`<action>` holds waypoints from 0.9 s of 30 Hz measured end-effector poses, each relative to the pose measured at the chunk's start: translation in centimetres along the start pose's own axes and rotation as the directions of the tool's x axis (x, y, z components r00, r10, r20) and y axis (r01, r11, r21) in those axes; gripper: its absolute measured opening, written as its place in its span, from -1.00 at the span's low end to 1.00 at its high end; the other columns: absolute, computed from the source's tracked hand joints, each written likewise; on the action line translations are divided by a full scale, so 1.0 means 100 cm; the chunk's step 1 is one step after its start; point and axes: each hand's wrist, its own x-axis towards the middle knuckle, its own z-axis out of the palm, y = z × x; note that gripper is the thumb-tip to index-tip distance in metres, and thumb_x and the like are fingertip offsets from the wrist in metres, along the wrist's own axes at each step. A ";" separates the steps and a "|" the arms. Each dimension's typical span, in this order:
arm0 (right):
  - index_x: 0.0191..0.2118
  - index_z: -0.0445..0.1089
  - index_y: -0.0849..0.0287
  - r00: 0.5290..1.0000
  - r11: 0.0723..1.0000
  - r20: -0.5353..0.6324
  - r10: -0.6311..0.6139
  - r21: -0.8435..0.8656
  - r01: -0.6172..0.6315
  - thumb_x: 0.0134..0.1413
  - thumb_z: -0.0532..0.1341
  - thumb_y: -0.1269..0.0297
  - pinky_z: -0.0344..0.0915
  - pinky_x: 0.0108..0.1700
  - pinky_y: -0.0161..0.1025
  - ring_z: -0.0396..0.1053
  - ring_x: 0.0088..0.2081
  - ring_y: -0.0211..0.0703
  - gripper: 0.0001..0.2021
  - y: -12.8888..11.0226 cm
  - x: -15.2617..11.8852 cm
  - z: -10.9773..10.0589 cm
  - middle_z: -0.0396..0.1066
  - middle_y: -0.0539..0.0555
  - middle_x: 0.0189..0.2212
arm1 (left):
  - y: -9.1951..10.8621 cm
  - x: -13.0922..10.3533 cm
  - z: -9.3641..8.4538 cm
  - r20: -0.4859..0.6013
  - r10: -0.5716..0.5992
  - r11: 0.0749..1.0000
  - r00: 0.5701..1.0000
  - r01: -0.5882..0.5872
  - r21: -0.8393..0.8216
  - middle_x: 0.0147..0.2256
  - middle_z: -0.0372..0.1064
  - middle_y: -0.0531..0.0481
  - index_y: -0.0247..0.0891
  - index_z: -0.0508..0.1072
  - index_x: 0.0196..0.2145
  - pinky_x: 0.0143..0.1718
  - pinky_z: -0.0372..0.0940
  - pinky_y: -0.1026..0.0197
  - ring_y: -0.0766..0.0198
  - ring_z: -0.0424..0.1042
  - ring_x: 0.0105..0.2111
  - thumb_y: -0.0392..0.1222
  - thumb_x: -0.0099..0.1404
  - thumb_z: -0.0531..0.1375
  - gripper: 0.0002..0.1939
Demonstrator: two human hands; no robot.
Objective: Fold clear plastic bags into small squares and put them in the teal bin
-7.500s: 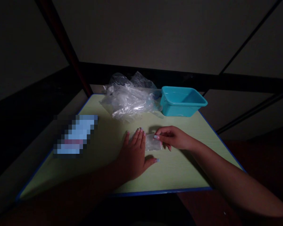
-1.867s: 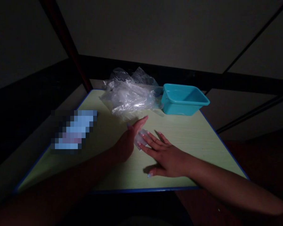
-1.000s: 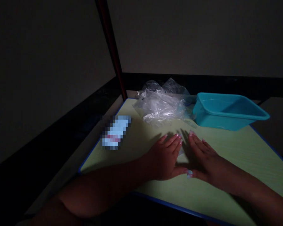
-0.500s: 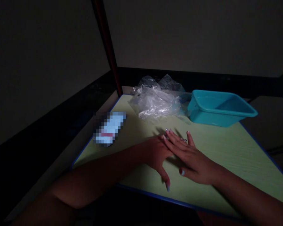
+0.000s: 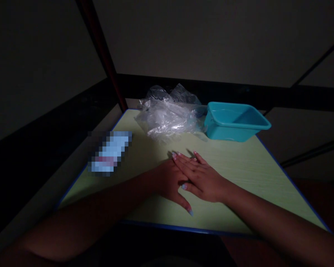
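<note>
Over the front half of a pale green table [image 5: 239,185], my left hand [image 5: 168,180] is held palm down with its thumb stretched toward me. My right hand [image 5: 204,180] lies across it, its fingers extended over the back and fingers of the left hand, which they partly hide. Both hands are open, and no object shows in either. The nails are long and light-tinted. Crumpled clear plastic bags [image 5: 169,116] lie beyond the hands. A turquoise plastic basin [image 5: 231,132] stands right of the bags.
On the table's left side lies a pixelated, bright phone-like rectangle [image 5: 111,150]. The table has a blue edge [image 5: 183,228]. Behind it are dim walls with a dark band and a reddish-brown post [image 5: 100,48] at the corner. The surroundings are dark.
The view has shifted, so the table and its things sit further left in the picture. My right hand has slid a little further over the left, with its thumb now nearer the left hand.
</note>
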 end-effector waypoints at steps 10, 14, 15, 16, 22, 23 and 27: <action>0.38 -0.59 0.09 0.984 0.997 -0.168 0.057 0.053 -0.049 0.37 -0.16 0.02 -0.54 0.29 0.27 -0.19 0.37 0.01 -0.32 0.009 -0.008 0.000 -0.17 0.22 0.37 | -0.004 0.000 -0.001 -0.015 0.007 0.999 1.000 -0.006 0.035 0.24 0.16 -0.30 -0.31 0.26 0.22 0.33 -0.25 -0.11 -0.13 0.08 0.27 0.43 -0.04 0.26 0.02; 0.38 -0.64 0.15 0.925 0.972 -0.300 0.233 0.064 -0.224 0.36 -0.18 0.01 -0.44 0.27 0.33 -0.36 0.39 0.05 -0.29 0.014 -0.008 -0.002 -0.34 0.27 0.39 | -0.010 -0.005 -0.013 -0.242 -0.179 0.983 0.954 0.164 -0.082 0.33 -0.19 -0.44 -0.44 -0.12 0.36 0.31 -0.30 -0.23 -0.25 -0.14 0.32 0.58 0.02 0.03 0.24; 0.38 -0.64 0.18 0.931 0.971 -0.276 0.238 0.057 -0.231 0.35 -0.17 0.00 -0.41 0.28 0.32 -0.38 0.39 0.04 -0.28 0.013 -0.006 -0.002 -0.37 0.28 0.39 | -0.012 -0.007 -0.013 -0.347 -0.224 0.971 0.911 0.176 -0.163 0.36 -0.25 -0.38 -0.39 -0.18 0.37 0.31 -0.29 -0.20 -0.20 -0.19 0.34 0.56 0.11 -0.09 0.16; 0.38 -0.62 0.19 0.949 0.976 -0.227 0.219 0.043 -0.215 0.35 -0.16 -0.01 -0.39 0.28 0.31 -0.39 0.39 0.03 -0.27 0.012 -0.003 -0.001 -0.38 0.27 0.39 | -0.015 -0.008 -0.013 -0.435 -0.260 0.956 0.862 0.167 -0.240 0.37 -0.28 -0.31 -0.33 -0.20 0.38 0.32 -0.28 -0.15 -0.14 -0.21 0.35 0.52 0.19 -0.19 0.06; 0.40 -0.29 0.24 0.987 0.989 0.078 0.142 0.040 -0.145 0.33 -0.12 -0.05 -0.33 0.32 0.20 -0.27 0.38 -0.06 -0.31 0.002 0.008 0.003 -0.23 0.22 0.37 | -0.025 -0.008 0.011 -0.556 -0.450 0.845 0.699 0.131 -0.519 0.35 -0.10 -0.10 -0.14 -0.06 0.35 0.34 -0.27 -0.05 0.06 -0.12 0.34 0.39 0.31 -0.43 -0.15; 0.40 -0.26 0.28 0.983 0.986 0.094 0.157 0.046 -0.162 0.32 -0.12 -0.05 -0.32 0.32 0.19 -0.26 0.38 -0.05 -0.30 0.002 0.008 0.003 -0.22 0.23 0.37 | -0.025 -0.007 0.015 -0.529 -0.471 0.825 0.706 0.140 -0.548 0.35 -0.10 -0.10 -0.15 -0.05 0.35 0.34 -0.27 -0.05 0.07 -0.12 0.34 0.38 0.32 -0.42 -0.15; 0.39 -0.22 0.33 0.978 0.982 0.111 0.174 0.057 -0.181 0.30 -0.08 -0.09 -0.31 0.32 0.18 -0.24 0.38 -0.03 -0.26 0.001 0.009 0.003 -0.21 0.27 0.36 | -0.024 -0.005 0.022 -0.475 -0.507 0.777 0.719 0.142 -0.614 0.35 -0.10 -0.09 -0.15 -0.02 0.35 0.34 -0.27 -0.05 0.08 -0.13 0.35 0.37 0.34 -0.35 -0.19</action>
